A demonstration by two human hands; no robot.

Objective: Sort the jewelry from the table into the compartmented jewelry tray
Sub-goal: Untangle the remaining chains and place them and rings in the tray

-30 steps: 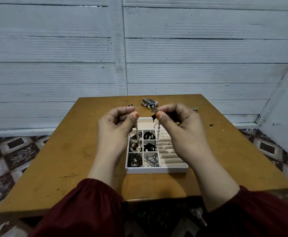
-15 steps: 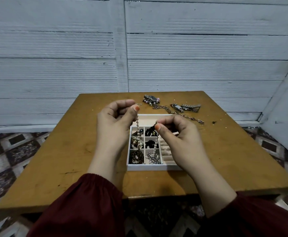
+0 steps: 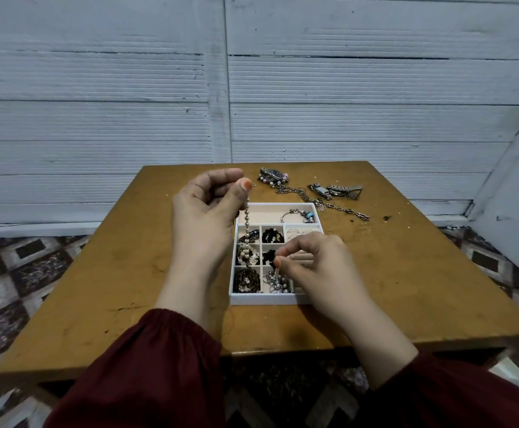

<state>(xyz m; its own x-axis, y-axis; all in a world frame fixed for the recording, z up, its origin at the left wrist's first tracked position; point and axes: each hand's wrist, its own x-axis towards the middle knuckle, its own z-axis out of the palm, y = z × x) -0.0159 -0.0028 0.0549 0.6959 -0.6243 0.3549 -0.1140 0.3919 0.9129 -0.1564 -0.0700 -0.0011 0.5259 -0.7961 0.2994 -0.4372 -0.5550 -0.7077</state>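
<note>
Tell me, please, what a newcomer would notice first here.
The left hand pinches a bead chain high over the white tray, while the right hand pinches the chain low over the near compartments. Behind the tray, loose watches lie on the table.

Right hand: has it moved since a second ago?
Yes. The right hand came down and nearer, from over the far end of the tray to its near compartments, fingers pinching the bead strand.
</note>
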